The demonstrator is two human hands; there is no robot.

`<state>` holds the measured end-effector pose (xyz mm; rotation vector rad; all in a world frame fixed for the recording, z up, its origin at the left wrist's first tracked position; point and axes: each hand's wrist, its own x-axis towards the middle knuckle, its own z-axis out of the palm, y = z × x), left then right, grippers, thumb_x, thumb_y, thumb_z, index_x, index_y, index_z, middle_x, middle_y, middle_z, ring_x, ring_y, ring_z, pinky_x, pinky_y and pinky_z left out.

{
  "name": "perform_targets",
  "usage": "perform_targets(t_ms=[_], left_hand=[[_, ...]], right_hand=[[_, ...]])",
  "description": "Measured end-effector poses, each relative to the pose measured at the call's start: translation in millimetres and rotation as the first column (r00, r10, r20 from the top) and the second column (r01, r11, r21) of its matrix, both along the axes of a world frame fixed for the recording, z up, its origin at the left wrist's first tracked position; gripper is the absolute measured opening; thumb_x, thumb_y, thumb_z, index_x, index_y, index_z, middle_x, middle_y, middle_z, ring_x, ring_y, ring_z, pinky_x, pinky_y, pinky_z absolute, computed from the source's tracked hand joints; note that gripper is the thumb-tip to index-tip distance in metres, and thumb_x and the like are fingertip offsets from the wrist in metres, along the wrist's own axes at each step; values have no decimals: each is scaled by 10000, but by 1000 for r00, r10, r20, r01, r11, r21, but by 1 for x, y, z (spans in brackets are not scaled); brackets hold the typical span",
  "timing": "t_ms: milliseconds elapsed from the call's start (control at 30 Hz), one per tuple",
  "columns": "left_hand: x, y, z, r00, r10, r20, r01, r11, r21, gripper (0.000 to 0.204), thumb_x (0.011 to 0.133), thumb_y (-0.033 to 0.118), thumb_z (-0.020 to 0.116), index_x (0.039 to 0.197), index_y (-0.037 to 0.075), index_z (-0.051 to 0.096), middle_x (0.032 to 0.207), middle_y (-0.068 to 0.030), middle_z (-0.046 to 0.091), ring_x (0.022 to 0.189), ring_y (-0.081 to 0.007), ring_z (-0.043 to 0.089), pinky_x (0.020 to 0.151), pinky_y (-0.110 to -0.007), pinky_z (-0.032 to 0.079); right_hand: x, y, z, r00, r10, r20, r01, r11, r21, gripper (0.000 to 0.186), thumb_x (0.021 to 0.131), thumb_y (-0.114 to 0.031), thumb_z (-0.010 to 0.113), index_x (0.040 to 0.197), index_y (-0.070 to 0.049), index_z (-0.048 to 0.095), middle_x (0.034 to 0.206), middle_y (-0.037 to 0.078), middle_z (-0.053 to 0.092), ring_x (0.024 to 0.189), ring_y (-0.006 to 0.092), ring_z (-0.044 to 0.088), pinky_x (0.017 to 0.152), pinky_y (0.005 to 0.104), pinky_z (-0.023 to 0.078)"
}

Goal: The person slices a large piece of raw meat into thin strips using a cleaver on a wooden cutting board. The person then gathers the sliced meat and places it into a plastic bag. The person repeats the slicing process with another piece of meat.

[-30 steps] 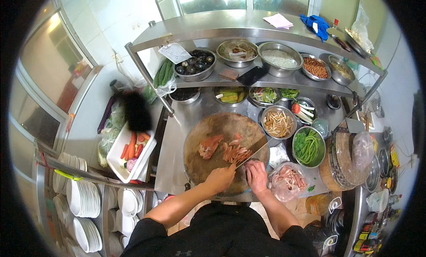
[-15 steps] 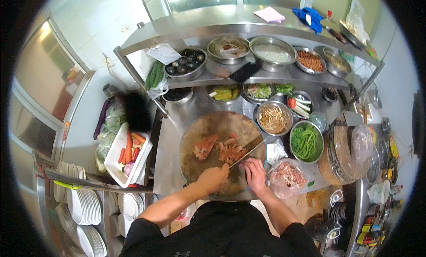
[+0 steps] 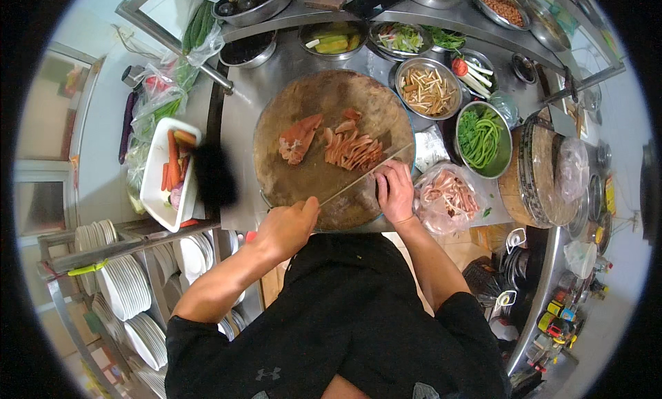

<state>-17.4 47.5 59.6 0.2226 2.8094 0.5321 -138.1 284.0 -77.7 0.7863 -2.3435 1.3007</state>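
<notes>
Feed shows me left hand (image 3: pixel 295 223), fingers wrapped round grip of knife (image 3: pixel 357 180). Blade slants across round wooden chopping block (image 3: pixel 293 182) to right hand (image 3: pixel 395 192). Right fingers bent beside blade's far end; can't tell if gripping anything. Sliced meat (image 3: pixel 352 149) on block beyond blade, meat chunk (image 3: pixel 299 140) left of it.
</notes>
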Motion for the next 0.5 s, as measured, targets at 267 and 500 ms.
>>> perform_targets(t_ms=[267,500], left_hand=[[0,-10,9,991,-77,113,87,993,-82,170,925,43,553,1075,-13,494,779,-239,690,706,-451,708,601,-529,570],[-29,3,-40,1000,-28,12,27,998,52,188,1060,233,521,1052,49,483,675,-233,652,656,-487,667,566,-594,517]], right_hand=[[0,-1,-8,999,-30,-13,31,999,31,84,898,-3,709,956,3,648,1024,181,623,936,385,606,833,442,513],[0,-4,-4,1000,-30,8,30,1000,7,92,896,18,702,975,-3,660,1040,167,657,961,364,627,853,423,520]])
